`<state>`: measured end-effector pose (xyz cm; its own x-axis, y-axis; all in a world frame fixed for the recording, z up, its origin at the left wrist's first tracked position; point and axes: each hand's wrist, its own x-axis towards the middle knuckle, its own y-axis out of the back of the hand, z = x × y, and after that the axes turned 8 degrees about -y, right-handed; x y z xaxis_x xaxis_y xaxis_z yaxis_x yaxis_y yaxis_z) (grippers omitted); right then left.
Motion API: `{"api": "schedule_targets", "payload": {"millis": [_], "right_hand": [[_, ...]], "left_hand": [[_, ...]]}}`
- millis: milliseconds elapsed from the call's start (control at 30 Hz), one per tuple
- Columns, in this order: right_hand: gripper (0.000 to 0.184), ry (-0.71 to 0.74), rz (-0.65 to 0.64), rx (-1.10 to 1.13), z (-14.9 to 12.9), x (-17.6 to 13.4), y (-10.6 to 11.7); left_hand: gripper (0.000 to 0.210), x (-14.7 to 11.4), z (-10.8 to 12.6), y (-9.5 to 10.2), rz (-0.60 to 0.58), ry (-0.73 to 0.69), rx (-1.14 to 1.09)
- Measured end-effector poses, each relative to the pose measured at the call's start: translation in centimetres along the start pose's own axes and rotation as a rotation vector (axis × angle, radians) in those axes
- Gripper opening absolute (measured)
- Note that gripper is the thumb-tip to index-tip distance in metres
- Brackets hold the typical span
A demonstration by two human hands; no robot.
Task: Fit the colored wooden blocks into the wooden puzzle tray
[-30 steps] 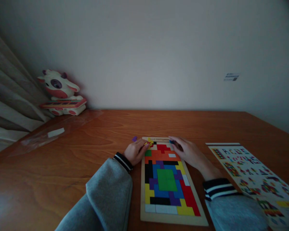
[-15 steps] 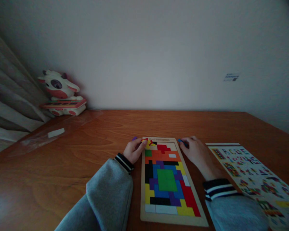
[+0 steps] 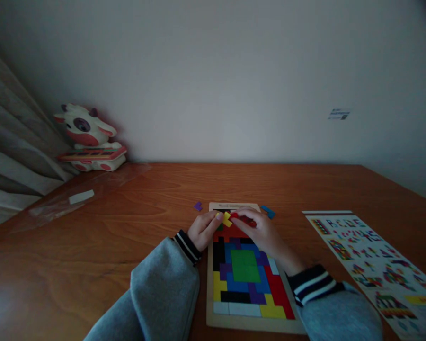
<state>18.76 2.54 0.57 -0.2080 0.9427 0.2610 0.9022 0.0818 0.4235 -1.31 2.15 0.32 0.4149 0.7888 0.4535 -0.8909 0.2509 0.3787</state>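
Note:
Over the top end of a wooden puzzle board (image 3: 255, 322) filled with coloured block pieces, my two hands are close together. Thumb and fingers of my left hand (image 3: 203, 230) pinch a yellow puzzle piece (image 3: 227, 219) with stepped edges. My right hand (image 3: 261, 233) reaches in from the right, its fingertips closed on a small red puzzle piece (image 3: 234, 215) touching or very near the yellow one. Much of the board's upper part is hidden by my fingers. A blue puzzle piece (image 3: 268, 211) lies off the board's top right corner, and a purple puzzle piece (image 3: 198, 206) off its top left.
A printed pattern sheet (image 3: 371, 255) lies on the wooden table (image 3: 92, 265) to the right. At the back left stands a cow-shaped toy keyboard (image 3: 92, 139), near a clear plastic wrapper (image 3: 46, 213) and a curtain (image 3: 17, 142). A wall rises behind the table.
My right hand has left the blue piece on the table and moved left over the board to the pieces at my left hand. The left hand has shifted slightly right, uncovering the purple piece.

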Motion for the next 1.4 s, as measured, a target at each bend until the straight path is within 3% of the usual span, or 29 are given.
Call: {"api": "schedule_targets", "payload": {"millis": [167,300,400,600,833,933,1067,1267,1400], "right_hand": [[0.034,-0.257,0.091,0.225,0.4,0.4,0.9],[0.039,-0.346,0.152,0.283,1.2,0.7,1.4],[0.042,-0.380,0.171,0.283,1.9,0.8,1.8],[0.040,-0.367,0.202,0.224,3.2,1.1,2.4],[0.041,-0.367,0.265,0.120,3.4,1.0,3.6],[0.039,-0.358,0.230,0.062,3.3,0.9,4.0],[0.023,-0.347,0.237,-0.016,4.0,0.7,4.1],[0.023,-0.335,0.164,-0.155,4.6,0.6,4.4],[0.024,-0.307,0.091,-0.366,3.9,0.5,4.8]], "left_hand": [[0.047,0.5,-0.3,0.3,0.074,0.013,0.114],[0.040,0.7,-0.9,0.5,0.165,0.008,0.206],[0.031,0.7,-1.4,0.4,0.241,0.037,0.157],[0.026,0.3,-2.4,0.2,0.265,0.102,0.104],[0.020,0.4,-2.4,1.0,0.211,0.056,0.322],[0.018,0.5,-2.2,1.1,0.184,0.034,0.377],[0.018,0.5,-2.1,1.0,0.166,0.023,0.404],[0.019,0.5,-2.2,1.1,0.156,0.037,0.403],[0.018,0.5,-2.1,1.1,0.153,0.040,0.414]]}}
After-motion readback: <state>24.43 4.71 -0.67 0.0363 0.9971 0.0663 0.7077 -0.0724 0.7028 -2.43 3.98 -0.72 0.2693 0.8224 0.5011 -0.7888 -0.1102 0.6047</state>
